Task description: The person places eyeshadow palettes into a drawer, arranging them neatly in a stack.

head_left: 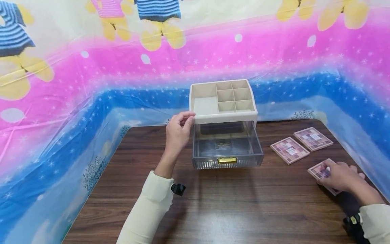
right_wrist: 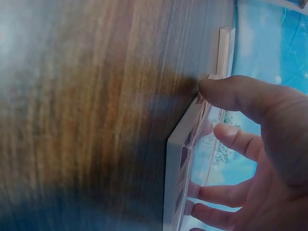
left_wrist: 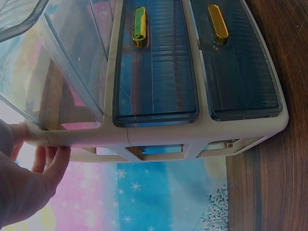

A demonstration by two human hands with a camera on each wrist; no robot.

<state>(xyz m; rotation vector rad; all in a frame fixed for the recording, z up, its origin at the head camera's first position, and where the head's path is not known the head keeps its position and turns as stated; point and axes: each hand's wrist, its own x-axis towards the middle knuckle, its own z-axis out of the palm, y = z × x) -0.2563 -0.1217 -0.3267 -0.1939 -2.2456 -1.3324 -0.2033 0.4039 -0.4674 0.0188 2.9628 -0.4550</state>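
A cream desktop organizer [head_left: 226, 117] with a divided open top stands at the back of the table. Its clear upper drawer [head_left: 207, 164], with a gold handle [head_left: 227, 160], is pulled out. Thumb and fingers of my left hand [head_left: 178, 134] pinch the organizer's upper left edge, also seen in the left wrist view. At the right, my right hand [head_left: 344, 176] holds an eyeshadow palette [head_left: 316, 171] by its edge, the thumb on its near left side and other fingers over its top. The hand covers part of that palette.
Two more eyeshadow palettes, one nearer [head_left: 290, 150] and one farther [head_left: 313, 139], lie right of the organizer. Two lower drawers, one [left_wrist: 168, 77] above the other [left_wrist: 243, 72], are closed. Patterned cloth [head_left: 146, 101] hangs behind the brown wooden table [head_left: 228, 210].
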